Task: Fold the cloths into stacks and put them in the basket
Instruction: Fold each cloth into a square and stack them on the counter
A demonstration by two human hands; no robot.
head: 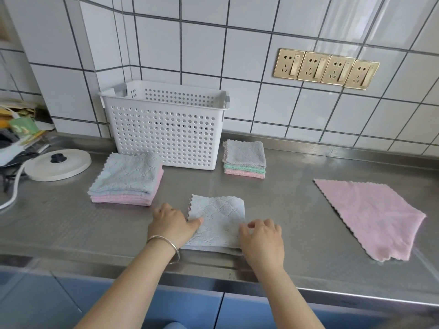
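Observation:
A folded light-blue cloth (218, 217) lies on the steel counter near its front edge. My left hand (172, 223) rests at the cloth's left edge, thumb on the fabric. My right hand (262, 241) lies on the cloth's right front corner with fingers curled over it. Behind stands a white perforated basket (164, 129); its inside looks empty. To the basket's left sits a stack of folded blue and pink cloths (127, 179). On its right sits a smaller stack of grey, green and pink cloths (244, 159). An unfolded pink cloth (370, 214) lies flat at the right.
A white round lid with a black knob (58, 163) lies at the left beside a white cable and a pile of clutter (16, 131). Four brass wall sockets (325, 68) sit on the tiled wall. The counter's front edge (332, 295) runs above blue cabinet doors.

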